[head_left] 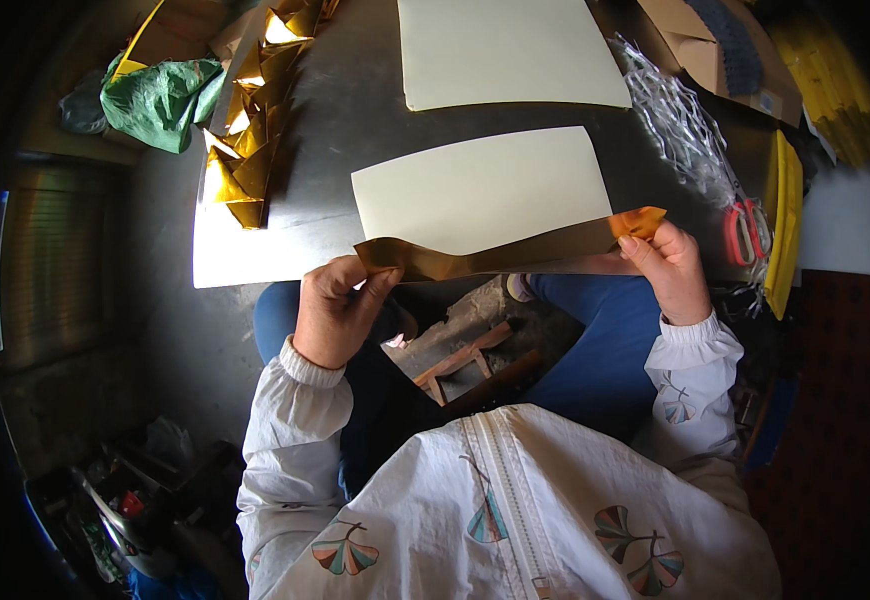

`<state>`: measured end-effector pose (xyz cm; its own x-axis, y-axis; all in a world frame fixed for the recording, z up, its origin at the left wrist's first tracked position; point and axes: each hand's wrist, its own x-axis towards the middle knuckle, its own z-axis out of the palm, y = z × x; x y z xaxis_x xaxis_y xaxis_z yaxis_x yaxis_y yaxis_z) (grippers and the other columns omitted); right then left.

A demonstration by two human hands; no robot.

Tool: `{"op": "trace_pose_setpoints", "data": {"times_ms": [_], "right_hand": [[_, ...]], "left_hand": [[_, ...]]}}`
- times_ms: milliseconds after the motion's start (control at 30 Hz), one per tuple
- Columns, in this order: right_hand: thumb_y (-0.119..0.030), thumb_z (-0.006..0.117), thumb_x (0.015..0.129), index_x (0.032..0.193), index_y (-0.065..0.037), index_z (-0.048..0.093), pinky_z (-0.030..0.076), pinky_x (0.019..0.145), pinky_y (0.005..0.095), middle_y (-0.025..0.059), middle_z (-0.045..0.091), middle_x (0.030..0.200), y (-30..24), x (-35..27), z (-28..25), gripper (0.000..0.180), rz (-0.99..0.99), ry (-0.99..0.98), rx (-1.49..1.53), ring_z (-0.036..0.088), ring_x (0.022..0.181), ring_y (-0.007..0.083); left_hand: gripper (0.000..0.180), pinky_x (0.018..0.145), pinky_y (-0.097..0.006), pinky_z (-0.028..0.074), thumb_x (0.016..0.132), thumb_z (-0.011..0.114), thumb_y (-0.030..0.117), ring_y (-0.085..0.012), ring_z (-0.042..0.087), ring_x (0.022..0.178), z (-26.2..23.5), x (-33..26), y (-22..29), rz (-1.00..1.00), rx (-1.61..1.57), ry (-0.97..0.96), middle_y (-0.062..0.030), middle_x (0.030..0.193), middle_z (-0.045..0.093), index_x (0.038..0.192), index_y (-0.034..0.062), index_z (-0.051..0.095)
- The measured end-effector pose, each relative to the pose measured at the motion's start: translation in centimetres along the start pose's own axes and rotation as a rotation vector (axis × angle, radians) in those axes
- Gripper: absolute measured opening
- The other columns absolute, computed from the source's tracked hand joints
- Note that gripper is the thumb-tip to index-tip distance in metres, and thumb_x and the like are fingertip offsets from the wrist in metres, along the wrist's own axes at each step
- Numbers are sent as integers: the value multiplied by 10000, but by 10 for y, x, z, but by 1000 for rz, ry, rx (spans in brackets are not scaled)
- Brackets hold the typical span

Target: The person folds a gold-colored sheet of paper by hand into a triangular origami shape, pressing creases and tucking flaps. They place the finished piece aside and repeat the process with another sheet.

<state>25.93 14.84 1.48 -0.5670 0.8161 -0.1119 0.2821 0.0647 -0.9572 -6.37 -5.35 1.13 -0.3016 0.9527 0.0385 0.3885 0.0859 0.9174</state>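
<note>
My left hand and my right hand pinch the two ends of a gold foil paper strip at the table's near edge. The strip bows and curls up at its ends. Right behind it lies a cream-white paper panel, which looks like the pale side of the same sheet, though the join is hidden. Farther back, a stack of cream-white sheets rests on the dark table. To the left stands a row of folded gold foil paper pieces, nested one behind another.
At the right lie red-handled scissors, a bundle of silvery plastic strands and a yellow packet. A cardboard box sits at the far right. A green plastic bag is beyond the table's left edge.
</note>
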Motion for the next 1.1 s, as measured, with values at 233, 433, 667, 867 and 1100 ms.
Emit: {"op": "trace_pose_setpoints", "data": {"times_ms": [233, 433, 667, 867, 1100], "right_hand": [[-116, 683, 928, 990, 6, 675, 518, 658, 210, 30, 688, 842, -4, 10, 9, 137, 32, 32, 120, 631, 731, 63], [-164, 641, 962, 939, -23, 646, 465, 591, 203, -22, 631, 771, -9, 18, 14, 144, 62, 93, 81, 536, 642, 41], [-177, 586, 989, 830, -18, 546, 406, 534, 245, 20, 541, 643, -10, 41, 24, 228, -153, 237, -245, 472, 570, 81], [-158, 597, 964, 827, -18, 574, 431, 501, 331, 123, 571, 607, -12, 66, 52, 197, -248, 358, -386, 556, 512, 236], [-152, 661, 894, 757, -43, 599, 456, 573, 411, 128, 584, 571, -15, 75, 64, 186, -238, 318, -644, 584, 507, 313]], "left_hand": [[143, 708, -243, 520, 877, 742, 94, -83, 639, 756, 3, 6, 8, -45, -77, 39, -50, 813, 728, 953, -23, 713], [242, 589, -241, 458, 927, 708, 206, -79, 558, 647, 7, 13, 7, -77, -113, 137, -19, 718, 660, 920, -36, 699], [238, 544, -241, 431, 965, 652, 190, -87, 518, 590, 16, 14, 9, -94, 131, 322, -37, 695, 611, 914, -40, 682], [200, 530, -264, 436, 931, 646, 112, -118, 541, 567, 13, 26, 13, -326, 172, 371, -85, 702, 613, 799, -36, 619], [207, 524, -281, 468, 865, 683, 126, -199, 638, 594, 5, 34, 27, -335, 554, 294, -126, 747, 659, 763, -43, 618]]}}
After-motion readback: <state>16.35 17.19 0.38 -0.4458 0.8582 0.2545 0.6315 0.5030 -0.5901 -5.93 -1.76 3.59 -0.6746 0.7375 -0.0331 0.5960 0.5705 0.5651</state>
